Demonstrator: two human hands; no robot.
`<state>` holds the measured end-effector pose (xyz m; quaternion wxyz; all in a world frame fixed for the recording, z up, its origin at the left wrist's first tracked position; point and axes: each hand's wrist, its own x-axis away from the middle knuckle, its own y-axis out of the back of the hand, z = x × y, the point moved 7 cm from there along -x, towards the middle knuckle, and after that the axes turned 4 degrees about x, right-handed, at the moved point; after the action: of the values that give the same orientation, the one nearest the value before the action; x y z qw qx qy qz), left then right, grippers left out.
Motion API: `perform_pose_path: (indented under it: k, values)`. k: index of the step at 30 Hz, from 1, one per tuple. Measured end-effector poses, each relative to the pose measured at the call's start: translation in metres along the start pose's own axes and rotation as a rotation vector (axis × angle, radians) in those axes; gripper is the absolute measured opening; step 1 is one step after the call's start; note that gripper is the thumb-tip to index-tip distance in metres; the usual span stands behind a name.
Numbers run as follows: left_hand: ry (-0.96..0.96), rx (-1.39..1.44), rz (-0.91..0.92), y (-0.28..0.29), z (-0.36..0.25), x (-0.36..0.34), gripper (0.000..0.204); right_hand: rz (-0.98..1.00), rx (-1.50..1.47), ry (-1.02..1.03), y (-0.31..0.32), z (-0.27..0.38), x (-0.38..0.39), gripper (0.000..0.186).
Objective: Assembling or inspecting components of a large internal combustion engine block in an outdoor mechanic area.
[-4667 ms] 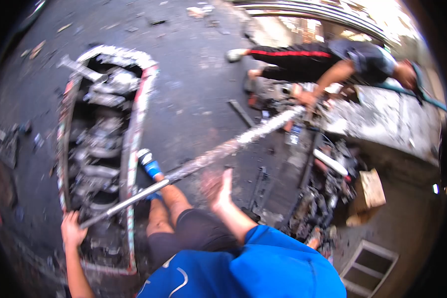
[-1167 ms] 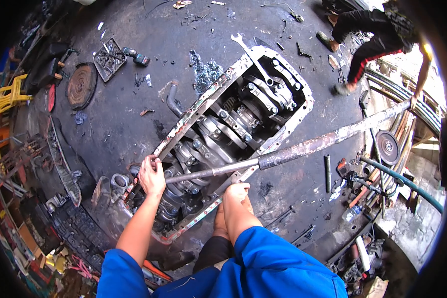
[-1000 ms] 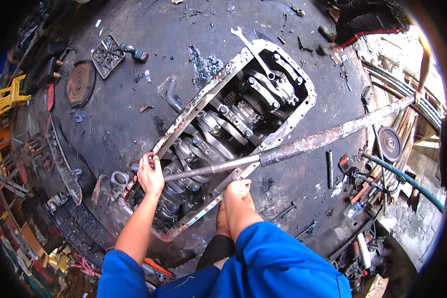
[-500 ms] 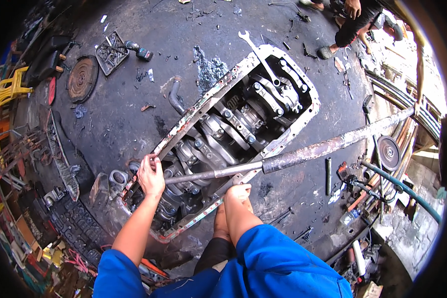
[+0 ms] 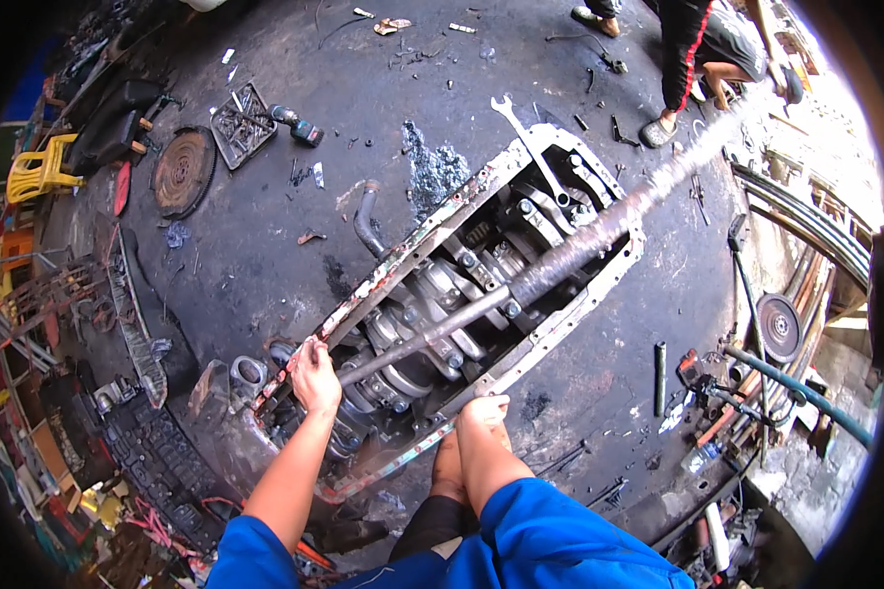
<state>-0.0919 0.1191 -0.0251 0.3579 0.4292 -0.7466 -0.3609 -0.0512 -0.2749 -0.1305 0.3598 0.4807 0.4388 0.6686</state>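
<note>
A long engine block (image 5: 521, 368) lies with its open side up, a grey crankshaft (image 5: 432, 304) inside it. My left hand (image 5: 314, 379) is closed on the block's left rail, beside the thin end of a long metal bar. My right hand (image 5: 482, 412) grips the near rail. The bar (image 5: 570, 260), thick and rusty in its far half, slants over the crankshaft toward the upper right. Its far end is blurred, and how its thin end sits in the block is hard to see. An open-ended wrench (image 5: 530, 145) lies across the block's far end.
Co-workers' legs (image 5: 680, 69) are at the upper right, near the bar's far end. A parts tray (image 5: 243, 128), a cordless drill (image 5: 297, 126) and a flywheel (image 5: 183, 173) lie left. A curved pipe (image 5: 366, 220) rests beside the block. Pipes and another disc (image 5: 779, 327) are right.
The bar has swung away from me, its far part going from the right side to over the block's far end. My hands stay on the rails. A co-worker's legs have shifted.
</note>
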Motion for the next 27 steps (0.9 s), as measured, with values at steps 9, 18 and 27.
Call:
perform_pose_path:
  k: [9,18,27]
  values:
    - [0.184,0.271,-0.058,0.0,0.022,0.004,0.026,-0.052,-0.067,-0.143,0.001,-0.004,0.008,0.052]
    - [-0.035,-0.071,-0.116,0.011,0.012,0.001,0.028,0.048,-0.076,-0.139,0.006,-0.001,0.017,0.052]
    - [-0.243,-0.184,0.073,0.009,-0.03,0.004,0.036,0.034,-0.232,-0.159,-0.006,-0.01,0.0,0.051]
